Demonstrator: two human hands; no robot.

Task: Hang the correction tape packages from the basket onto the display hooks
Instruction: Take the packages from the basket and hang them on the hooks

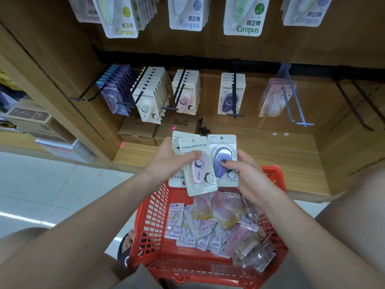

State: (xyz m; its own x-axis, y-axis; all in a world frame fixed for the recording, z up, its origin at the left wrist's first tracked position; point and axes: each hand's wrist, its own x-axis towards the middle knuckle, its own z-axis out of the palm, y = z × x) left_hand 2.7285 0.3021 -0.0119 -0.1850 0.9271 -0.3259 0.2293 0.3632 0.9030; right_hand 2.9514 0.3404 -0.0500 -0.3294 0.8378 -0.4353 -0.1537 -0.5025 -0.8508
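wooden display (270,142), red basket (154,215) of packages (200,232), each hand's grip pinching packets

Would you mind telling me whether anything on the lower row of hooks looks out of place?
One thing: the blue hook at the right is angled sideways, unlike the straight black hooks, and its few packages hang tilted. Beyond it, two black hooks hold nothing.

Bright even indoor light, soft shadows, wide-angle bending at edges, top packages (242,16) slightly blurred
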